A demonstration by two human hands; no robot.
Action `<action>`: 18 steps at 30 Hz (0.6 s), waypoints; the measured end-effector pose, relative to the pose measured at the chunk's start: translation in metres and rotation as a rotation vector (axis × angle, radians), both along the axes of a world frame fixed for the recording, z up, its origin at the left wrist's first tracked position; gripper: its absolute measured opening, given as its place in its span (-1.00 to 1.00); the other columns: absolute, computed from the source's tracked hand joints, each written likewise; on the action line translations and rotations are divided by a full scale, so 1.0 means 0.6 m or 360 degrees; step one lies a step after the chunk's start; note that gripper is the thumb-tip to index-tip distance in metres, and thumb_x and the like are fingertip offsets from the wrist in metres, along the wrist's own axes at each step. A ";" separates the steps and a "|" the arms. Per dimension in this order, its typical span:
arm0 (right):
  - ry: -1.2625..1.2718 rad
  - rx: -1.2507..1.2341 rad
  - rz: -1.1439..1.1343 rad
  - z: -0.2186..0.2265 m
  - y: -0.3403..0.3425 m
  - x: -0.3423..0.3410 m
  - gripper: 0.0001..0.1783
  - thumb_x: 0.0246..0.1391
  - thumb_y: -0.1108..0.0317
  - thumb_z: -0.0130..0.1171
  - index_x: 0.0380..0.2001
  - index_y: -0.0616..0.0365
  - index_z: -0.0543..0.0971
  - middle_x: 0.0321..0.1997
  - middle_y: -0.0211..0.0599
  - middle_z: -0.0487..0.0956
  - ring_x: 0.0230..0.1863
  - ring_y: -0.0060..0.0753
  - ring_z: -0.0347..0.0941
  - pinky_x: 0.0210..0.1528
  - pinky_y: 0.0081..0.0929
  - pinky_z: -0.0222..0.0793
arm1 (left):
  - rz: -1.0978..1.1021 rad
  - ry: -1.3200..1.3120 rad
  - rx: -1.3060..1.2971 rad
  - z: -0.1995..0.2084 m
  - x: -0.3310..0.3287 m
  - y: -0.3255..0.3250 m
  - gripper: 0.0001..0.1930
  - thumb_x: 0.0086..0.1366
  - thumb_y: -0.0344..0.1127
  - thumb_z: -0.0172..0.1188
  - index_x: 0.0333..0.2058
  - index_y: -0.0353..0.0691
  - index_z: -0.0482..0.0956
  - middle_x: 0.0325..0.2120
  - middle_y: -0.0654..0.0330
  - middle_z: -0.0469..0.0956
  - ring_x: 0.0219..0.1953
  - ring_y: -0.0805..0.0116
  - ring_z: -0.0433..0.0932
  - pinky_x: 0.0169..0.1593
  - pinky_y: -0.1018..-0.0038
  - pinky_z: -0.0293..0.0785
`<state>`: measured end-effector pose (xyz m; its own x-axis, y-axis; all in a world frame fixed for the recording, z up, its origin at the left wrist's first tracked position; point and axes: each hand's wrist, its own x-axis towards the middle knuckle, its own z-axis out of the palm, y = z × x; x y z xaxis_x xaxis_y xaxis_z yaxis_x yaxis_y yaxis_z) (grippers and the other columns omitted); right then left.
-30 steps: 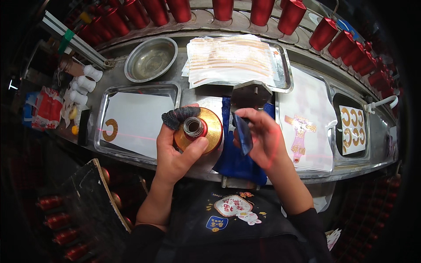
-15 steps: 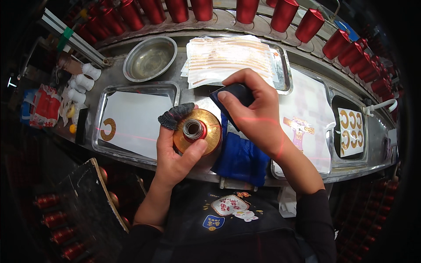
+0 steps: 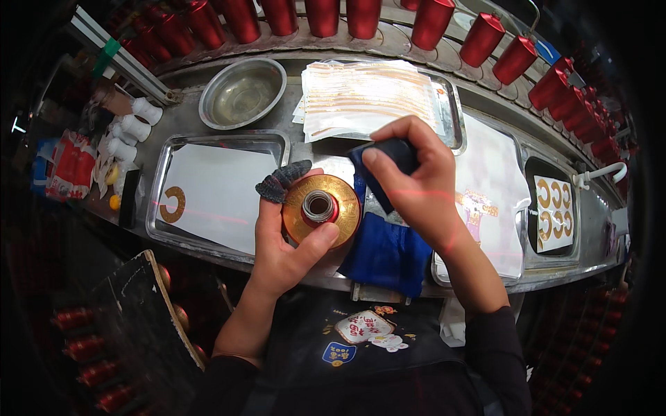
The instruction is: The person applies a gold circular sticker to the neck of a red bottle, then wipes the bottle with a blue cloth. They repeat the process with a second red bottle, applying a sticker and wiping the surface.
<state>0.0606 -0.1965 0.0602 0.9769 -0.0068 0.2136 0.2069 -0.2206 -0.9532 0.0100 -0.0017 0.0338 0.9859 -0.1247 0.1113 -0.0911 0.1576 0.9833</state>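
My left hand (image 3: 286, 256) is wrapped round a red bottle, its thumb and fingers at the rim of the gold ring-shaped top (image 3: 298, 215). The bare threaded neck (image 3: 319, 206) faces up, and most of the red body is hidden beneath. A dark knitted finger sleeve (image 3: 283, 182) covers one finger of this hand. In my right hand (image 3: 423, 184) is a dark flat pad (image 3: 378, 182), pinched between thumb and fingers, just right of the bottle and apart from its top. Below the pad, a blue cloth (image 3: 386, 255) hangs over the bench's front edge.
A steel bowl (image 3: 243, 93) stands behind a tray (image 3: 161, 156) bearing a white sheet with one gold C-shaped label (image 3: 172, 205). Printed label sheets (image 3: 374, 97) are stacked at the back. More gold C labels (image 3: 553, 215) lie at right. Red bottles (image 3: 433, 24) line the curved conveyor.
Both hands have shifted slightly right, with the bottle and the dark pad still held. The red bottles have moved along the conveyor toward the right.
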 end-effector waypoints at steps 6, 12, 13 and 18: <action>-0.0437 -0.0373 0.0057 -0.009 -0.009 -0.006 -0.72 0.00 0.59 0.38 -0.20 0.25 0.56 -0.37 -0.32 0.60 -0.33 -0.51 0.54 -0.24 -0.57 0.46 | -0.0080 0.0123 0.0045 -0.012 -0.002 0.014 -0.27 0.16 -0.37 0.33 0.30 -0.24 0.25 0.25 0.02 0.38 0.24 0.24 0.41 0.33 0.29 0.32; -0.1113 -0.0665 0.0420 -0.008 -0.021 -0.078 -0.73 -0.25 0.53 0.39 -0.34 0.16 0.68 -0.34 -0.29 0.62 -0.29 -0.18 0.50 -0.28 -0.30 0.44 | -0.0334 -0.0091 0.0235 -0.021 0.008 0.041 -0.06 -0.10 -0.45 0.58 0.30 -0.21 0.31 0.23 0.11 0.39 0.29 0.26 0.37 0.33 0.32 0.30; -0.1127 -0.0645 0.0534 -0.003 -0.021 -0.085 -0.73 -0.26 0.48 0.36 -0.35 0.15 0.69 -0.32 -0.28 0.62 -0.27 -0.17 0.51 -0.29 -0.31 0.44 | -0.0312 -0.0065 0.0202 -0.023 0.008 0.041 -0.09 -0.11 -0.39 0.61 0.26 -0.20 0.35 0.17 0.12 0.42 0.25 0.26 0.40 0.29 0.32 0.33; -0.1346 -0.0631 0.0647 0.023 -0.012 -0.064 -0.71 -0.28 0.50 0.38 -0.34 0.14 0.70 -0.31 -0.30 0.61 -0.24 -0.18 0.52 -0.29 -0.29 0.45 | -0.0258 -0.0080 0.0261 -0.029 0.010 0.040 -0.18 -0.11 -0.35 0.60 0.19 -0.16 0.44 0.08 0.11 0.50 0.17 0.20 0.49 0.23 0.32 0.40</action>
